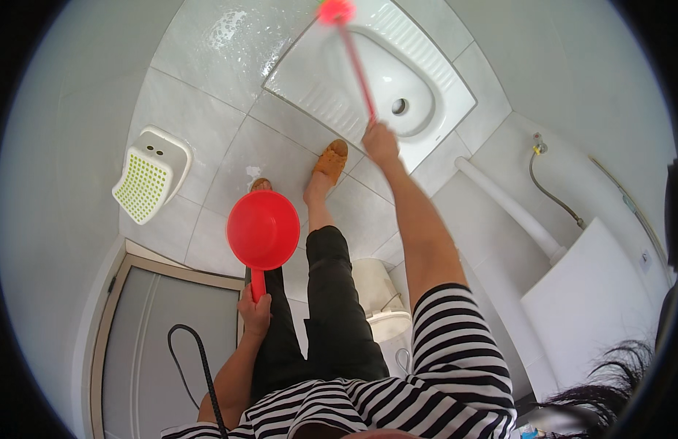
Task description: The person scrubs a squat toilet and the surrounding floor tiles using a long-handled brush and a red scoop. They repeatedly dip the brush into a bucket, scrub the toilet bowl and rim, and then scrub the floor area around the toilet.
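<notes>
My left hand (255, 314) grips the handle of a red plastic dipper (263, 230), whose round bowl faces up and looks to hold no water. My right hand (381, 144) is closed round the pink handle of a toilet brush (337, 11). The brush's red head is blurred and lies over the far left rim of the white ceramic squat toilet (317, 60), at the picture's top edge. The toilet's round drain hole (400, 106) shows to the right of the brush handle. Wet patches shine on the floor tiles (229, 33) left of the toilet.
A white step stool with green dots (143, 181) stands at the left, near a framed door (180, 318). A lidded bin (378, 291) is beside my legs. On the right are a white pipe (509, 211), a cistern (591, 296) and a hose (553, 195). A black cable (204, 362) hangs in front.
</notes>
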`<state>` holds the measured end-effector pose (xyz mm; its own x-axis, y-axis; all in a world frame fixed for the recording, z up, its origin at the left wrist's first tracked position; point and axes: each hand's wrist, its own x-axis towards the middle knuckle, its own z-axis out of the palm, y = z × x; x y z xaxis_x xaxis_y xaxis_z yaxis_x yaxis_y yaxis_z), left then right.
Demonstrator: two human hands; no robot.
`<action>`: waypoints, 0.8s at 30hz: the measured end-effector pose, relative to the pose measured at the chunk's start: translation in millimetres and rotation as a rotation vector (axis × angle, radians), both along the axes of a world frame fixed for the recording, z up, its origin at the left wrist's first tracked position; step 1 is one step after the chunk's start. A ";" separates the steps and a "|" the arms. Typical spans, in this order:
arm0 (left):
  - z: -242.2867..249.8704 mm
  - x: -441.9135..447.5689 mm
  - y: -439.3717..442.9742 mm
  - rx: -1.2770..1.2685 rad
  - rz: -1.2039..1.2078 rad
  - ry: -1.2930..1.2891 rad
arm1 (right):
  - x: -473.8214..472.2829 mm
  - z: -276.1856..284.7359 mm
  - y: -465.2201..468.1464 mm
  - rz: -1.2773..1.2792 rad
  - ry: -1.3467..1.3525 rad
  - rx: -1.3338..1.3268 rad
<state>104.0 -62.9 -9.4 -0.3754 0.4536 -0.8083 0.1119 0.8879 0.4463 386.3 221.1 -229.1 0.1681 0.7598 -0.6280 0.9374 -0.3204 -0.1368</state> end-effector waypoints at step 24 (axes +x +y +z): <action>-5.9 3.7 -30.4 -0.050 -0.030 0.046 | 10.2 13.9 118.4 -0.303 0.156 -0.041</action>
<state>107.7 -93.3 -15.4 -0.3995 0.4249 -0.8123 0.1585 0.9048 0.3953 396.5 339.5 -215.2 0.2814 0.6641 -0.6927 0.7677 -0.5889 -0.2527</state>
